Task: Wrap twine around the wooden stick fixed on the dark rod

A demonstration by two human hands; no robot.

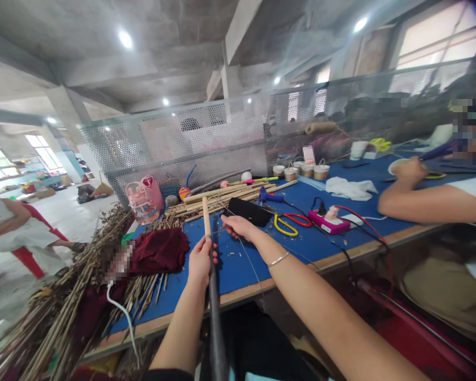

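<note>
My left hand (200, 260) is wrapped round a long stick, just below where a pale wooden rod (206, 214) meets a dark grey shaft (215, 323). The stick slopes up and away from my lap over the table edge. My right hand (238, 227) is closed in a pinch on a thin wire (249, 259), right of the stick. Part of the wire reaches the join near my left fingers; another length hangs down past the table edge. Behind my right hand lies a black flat piece (252, 211). Scissors with yellow and red handles (287, 223) rest to its right.
Dry twigs (63, 296) and a maroon cloth (161, 251) cover the left side. Several wooden rods (198, 206), a purple glue gun (270, 196) and small baskets (321, 172) lie farther back. A magenta power strip (329, 222) with cables sits right, near a co-worker's arm (428, 201).
</note>
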